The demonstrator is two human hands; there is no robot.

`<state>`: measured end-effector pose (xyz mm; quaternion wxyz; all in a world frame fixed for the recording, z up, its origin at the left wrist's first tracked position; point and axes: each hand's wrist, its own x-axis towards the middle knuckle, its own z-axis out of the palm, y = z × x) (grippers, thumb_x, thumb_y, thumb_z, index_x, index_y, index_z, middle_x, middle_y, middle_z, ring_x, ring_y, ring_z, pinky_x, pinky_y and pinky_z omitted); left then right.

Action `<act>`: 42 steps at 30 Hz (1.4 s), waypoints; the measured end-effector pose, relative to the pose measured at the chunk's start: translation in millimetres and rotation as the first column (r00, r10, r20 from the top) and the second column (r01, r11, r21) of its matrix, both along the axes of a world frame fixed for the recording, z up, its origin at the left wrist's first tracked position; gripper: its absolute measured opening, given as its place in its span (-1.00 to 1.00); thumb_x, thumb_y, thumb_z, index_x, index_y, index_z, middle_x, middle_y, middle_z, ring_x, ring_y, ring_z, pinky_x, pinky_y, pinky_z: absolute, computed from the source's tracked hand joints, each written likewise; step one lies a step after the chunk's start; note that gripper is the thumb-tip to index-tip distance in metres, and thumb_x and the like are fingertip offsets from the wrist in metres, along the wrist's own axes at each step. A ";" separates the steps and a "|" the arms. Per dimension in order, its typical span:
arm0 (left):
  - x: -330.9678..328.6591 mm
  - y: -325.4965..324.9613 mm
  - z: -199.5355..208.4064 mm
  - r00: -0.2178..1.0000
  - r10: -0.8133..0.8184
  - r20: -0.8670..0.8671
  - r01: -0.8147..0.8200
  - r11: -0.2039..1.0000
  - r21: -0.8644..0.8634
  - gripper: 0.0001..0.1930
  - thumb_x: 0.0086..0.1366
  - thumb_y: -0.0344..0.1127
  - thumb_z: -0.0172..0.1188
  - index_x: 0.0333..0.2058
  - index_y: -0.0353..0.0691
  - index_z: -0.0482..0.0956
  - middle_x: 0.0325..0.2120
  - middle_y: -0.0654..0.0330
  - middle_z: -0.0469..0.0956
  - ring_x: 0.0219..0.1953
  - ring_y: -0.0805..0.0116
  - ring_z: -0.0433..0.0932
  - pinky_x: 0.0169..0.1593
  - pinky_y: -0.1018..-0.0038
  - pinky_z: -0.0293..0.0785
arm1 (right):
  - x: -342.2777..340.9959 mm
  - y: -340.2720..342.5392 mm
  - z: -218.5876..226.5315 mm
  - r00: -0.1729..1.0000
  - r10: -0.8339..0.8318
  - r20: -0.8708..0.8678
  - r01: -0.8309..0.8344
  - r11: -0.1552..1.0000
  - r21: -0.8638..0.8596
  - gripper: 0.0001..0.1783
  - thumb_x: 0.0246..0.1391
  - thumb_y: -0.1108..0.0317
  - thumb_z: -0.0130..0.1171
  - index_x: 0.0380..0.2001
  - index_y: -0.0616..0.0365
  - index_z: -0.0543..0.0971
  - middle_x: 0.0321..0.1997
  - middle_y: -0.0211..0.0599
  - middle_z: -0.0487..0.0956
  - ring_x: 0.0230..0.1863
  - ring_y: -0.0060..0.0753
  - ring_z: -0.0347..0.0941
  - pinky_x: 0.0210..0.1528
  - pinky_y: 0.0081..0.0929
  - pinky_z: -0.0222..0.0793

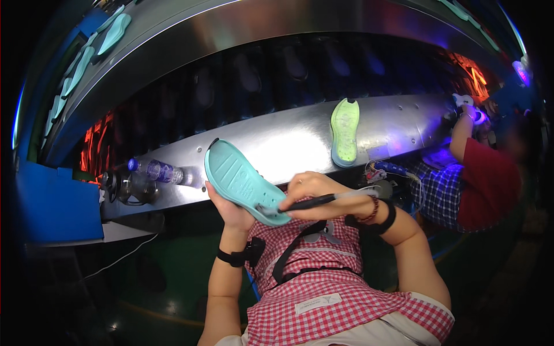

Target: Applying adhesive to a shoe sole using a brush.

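Note:
My left hand [231, 212] grips a turquoise shoe sole [236, 173] by its near left edge. The sole is tilted, its grooved, hollowed face turned up and a black patch at its far end. My right hand [311, 187] is closed around a brush [316, 202] with a black handle. The brush's tip meets the near end of the sole, where small holes show. A pale tube or cord runs back from the handle over my right wrist. To the right, a yellow-green sole [346, 131] lies on the metal ledge [288, 144], apart from both hands.
Behind the ledge, a dark conveyor [248, 75] carries several soles. A clear water bottle [164, 172] and a dark jug [135, 189] stand at left. More turquoise soles [115, 33] line the upper left shelf. A co-worker in red [490, 179] works at right, beside glowing orange heaters [470, 75].

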<state>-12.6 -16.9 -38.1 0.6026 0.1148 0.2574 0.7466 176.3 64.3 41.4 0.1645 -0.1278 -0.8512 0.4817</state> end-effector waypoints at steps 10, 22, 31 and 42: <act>28.2 -1.3 29.3 0.953 -0.013 0.302 0.012 1.000 0.005 -0.30 0.23 0.31 -0.45 0.08 -0.11 0.26 -0.03 0.14 0.39 -0.04 0.17 0.41 0.00 0.26 0.38 | -15.5 3.8 16.5 0.972 -0.169 -0.161 0.122 0.956 -0.266 -0.77 -0.17 0.42 0.27 -0.33 0.14 0.63 -0.36 -0.27 0.52 -0.28 -0.44 0.43 -0.20 -0.55 0.33; 4.4 6.8 47.8 0.972 0.233 0.010 -0.232 0.960 0.160 -0.16 0.14 0.41 -0.53 -0.01 -0.23 0.34 -0.28 -0.08 0.47 -0.30 0.04 0.48 -0.22 0.17 0.45 | 10.4 -6.0 19.0 0.941 0.015 -0.339 -0.113 0.956 -0.272 -0.75 -0.18 0.50 0.27 -0.31 0.16 0.61 -0.32 -0.25 0.58 -0.28 -0.43 0.45 -0.19 -0.54 0.37; 0.8 7.5 73.5 0.964 0.260 -0.059 -0.228 0.917 0.328 -0.16 0.12 0.41 -0.42 0.04 -0.23 0.31 -0.27 -0.07 0.39 -0.28 0.10 0.41 -0.14 0.23 0.36 | 21.8 1.1 9.0 0.939 0.012 -0.343 -0.141 0.925 -0.353 -0.75 -0.17 0.50 0.28 -0.31 0.17 0.61 -0.33 -0.28 0.58 -0.27 -0.47 0.48 -0.19 -0.59 0.39; 5.2 6.4 80.4 0.959 0.265 -0.100 -0.239 0.947 0.213 -0.16 0.15 0.41 -0.45 0.13 -0.21 0.19 -0.11 -0.11 0.36 -0.16 0.03 0.43 -0.05 0.17 0.37 | 10.8 7.7 -17.9 0.921 -0.246 -0.300 -0.077 0.642 -0.763 -0.80 -0.06 0.53 0.17 -0.29 0.31 0.55 -0.25 -0.16 0.57 -0.26 -0.43 0.51 -0.13 -0.60 0.41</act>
